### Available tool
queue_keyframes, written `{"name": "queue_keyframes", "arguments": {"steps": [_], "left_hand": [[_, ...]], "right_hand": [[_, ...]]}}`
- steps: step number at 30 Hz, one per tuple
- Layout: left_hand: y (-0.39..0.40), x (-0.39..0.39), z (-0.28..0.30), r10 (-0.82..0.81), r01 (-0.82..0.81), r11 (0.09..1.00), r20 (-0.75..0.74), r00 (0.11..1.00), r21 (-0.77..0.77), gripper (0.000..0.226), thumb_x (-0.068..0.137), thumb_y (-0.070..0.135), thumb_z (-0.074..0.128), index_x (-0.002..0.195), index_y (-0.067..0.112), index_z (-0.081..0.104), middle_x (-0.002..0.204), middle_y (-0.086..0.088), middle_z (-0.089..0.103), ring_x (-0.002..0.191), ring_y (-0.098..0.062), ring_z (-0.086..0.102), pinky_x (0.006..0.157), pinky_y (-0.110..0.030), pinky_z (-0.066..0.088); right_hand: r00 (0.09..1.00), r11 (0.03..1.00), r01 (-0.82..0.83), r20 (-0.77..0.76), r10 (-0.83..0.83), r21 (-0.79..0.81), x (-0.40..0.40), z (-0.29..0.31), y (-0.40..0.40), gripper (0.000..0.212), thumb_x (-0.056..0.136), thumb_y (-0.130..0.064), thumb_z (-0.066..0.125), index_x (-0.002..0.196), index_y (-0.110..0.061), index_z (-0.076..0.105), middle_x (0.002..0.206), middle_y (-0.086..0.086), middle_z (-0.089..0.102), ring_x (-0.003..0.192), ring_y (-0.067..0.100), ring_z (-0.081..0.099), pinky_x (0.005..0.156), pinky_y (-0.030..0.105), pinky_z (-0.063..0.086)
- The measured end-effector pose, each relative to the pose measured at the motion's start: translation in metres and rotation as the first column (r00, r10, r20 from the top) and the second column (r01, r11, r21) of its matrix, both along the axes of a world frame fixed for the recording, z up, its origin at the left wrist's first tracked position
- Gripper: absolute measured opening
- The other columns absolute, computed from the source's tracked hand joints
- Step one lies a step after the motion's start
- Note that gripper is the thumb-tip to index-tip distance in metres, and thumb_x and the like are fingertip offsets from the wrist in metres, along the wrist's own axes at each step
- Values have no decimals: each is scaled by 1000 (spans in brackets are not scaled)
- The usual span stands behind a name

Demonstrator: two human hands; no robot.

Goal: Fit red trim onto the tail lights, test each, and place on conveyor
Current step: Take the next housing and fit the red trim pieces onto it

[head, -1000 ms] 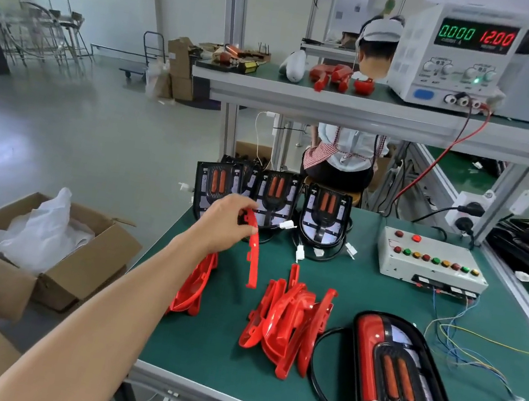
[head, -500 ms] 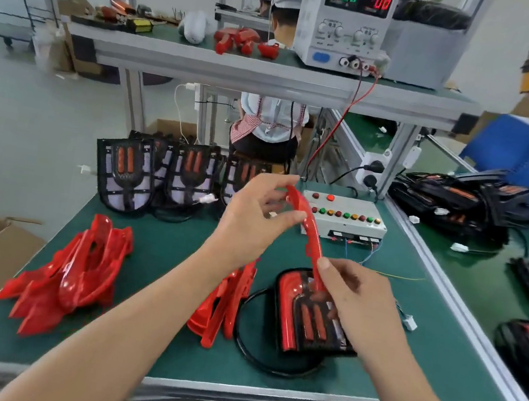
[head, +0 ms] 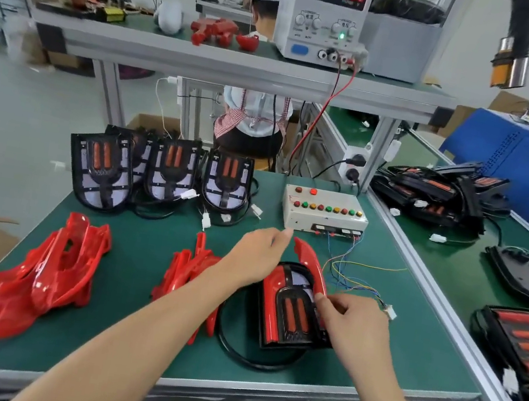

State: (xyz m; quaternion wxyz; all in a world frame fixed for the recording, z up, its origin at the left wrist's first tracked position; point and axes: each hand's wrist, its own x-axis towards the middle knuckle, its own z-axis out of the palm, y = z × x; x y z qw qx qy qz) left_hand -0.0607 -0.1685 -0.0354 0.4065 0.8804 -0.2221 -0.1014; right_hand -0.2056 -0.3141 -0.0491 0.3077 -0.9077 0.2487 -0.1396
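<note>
Red trim piece (head: 310,265) is standing along the right edge of the tail light (head: 291,308), which is lying flat on the green tabletop (head: 144,250) directly in front of me. Its long axis is running away from me, its far tip lifted clear above the lamp's top corner and its near end going down behind my right hand (head: 353,322). I am judging it not yet seated: the upper part is plainly apart from the housing.

My right hand is the nearer one to the work. Its fingers (head: 326,302) are curling in and pinching the lower part of the trim piece against the lamp's right side. My left hand (head: 256,256) is lying over the lamp's upper left corner, fingers loosely extended and reaching toward the trim's raised tip; they are just beside it, with a narrow gap showing, and I am seeing nothing held in them.

As I judge it, the coming move is turning on that raised tip: it needs pressing down and inward onto the housing, and the left hand is best placed for that while the right is steadying the base. One red strip is already sitting on the lamp's left edge. The lamp's black cable (head: 242,353) is looping round its near side.
</note>
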Motion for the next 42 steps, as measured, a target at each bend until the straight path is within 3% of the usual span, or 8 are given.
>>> {"name": "queue_keyframes", "arguments": {"steps": [4, 8, 12, 20, 28, 31, 38, 42], "left_hand": [[-12, 2, -5, -49, 64, 986, -99, 994, 157, 77, 103, 67, 13, 111, 12, 66, 120, -13, 66, 116, -29, 58, 89, -35, 35], [-25, 11, -5, -20, 67, 976, -222, 975, 207, 76, 105, 60, 8, 148, 10, 47, 144, -20, 54, 132, -33, 51, 100, -38, 35], [-28, 20, -12, 34, 43, 977, -355, 934, 207, 90, 99, 72, 15, 147, 4, 50, 157, -14, 44, 141, -31, 43, 117, -41, 31], [-30, 22, -23, 43, -3, 996, -425, 904, 93, 84, 96, 74, 32, 138, 6, 58, 139, -10, 60, 126, -28, 56, 111, -41, 38], [-29, 19, -18, 25, -126, 977, -487, 873, -175, 54, 92, 60, 57, 92, 10, 75, 76, -2, 78, 63, -14, 73, 68, -30, 53], [-27, 16, -14, -20, -103, 969, -488, 872, -223, 55, 93, 62, 56, 92, 9, 71, 78, -7, 76, 64, -17, 71, 78, -33, 57], [-18, 8, -9, -94, -23, 953, -370, 924, -301, 54, 93, 70, 51, 80, 18, 48, 78, -6, 50, 73, -20, 45, 77, -36, 40], [-13, 5, -6, -85, -20, 955, -337, 938, -295, 60, 91, 66, 61, 82, 6, 59, 78, -13, 64, 70, -21, 58, 78, -38, 53]], "right_hand": [[999, 981, 46, -13, -50, -188, -8, -2, 12, 34, 95, -47, 58, 78, -22, 75, 72, -3, 51, 73, 26, 51, 65, 34, 41], [997, 976, 76, 27, -72, -204, -20, -10, 18, 31, 97, -46, 56, 85, -24, 74, 84, -5, 47, 76, 24, 56, 66, 35, 42], [993, 969, 104, 70, -90, -222, -23, -19, 18, 31, 98, -43, 57, 80, -22, 71, 84, -6, 46, 66, 19, 52, 59, 33, 38], [957, 988, 112, 279, -78, -108, -26, -39, 14, 13, 93, -30, 70, 85, -23, 78, 80, -12, 51, 65, 9, 54, 57, 29, 41], [937, 998, 56, 348, -41, -34, -30, -46, 18, 14, 90, -25, 74, 101, -19, 80, 90, -17, 59, 84, 0, 60, 68, 24, 50], [922, 999, 48, 384, -44, 1, -35, -47, 16, 17, 87, -21, 77, 103, -15, 80, 93, -18, 64, 92, -5, 60, 74, 9, 45], [887, 996, 87, 455, -81, 6, -33, -49, 18, 18, 84, -19, 80, 102, -14, 81, 95, -16, 67, 85, -5, 63, 78, 19, 51], [878, 994, 66, 478, -14, -92, -33, -56, 17, 20, 84, -19, 79, 104, -15, 80, 99, -15, 67, 87, 1, 62, 77, 18, 52]]}}
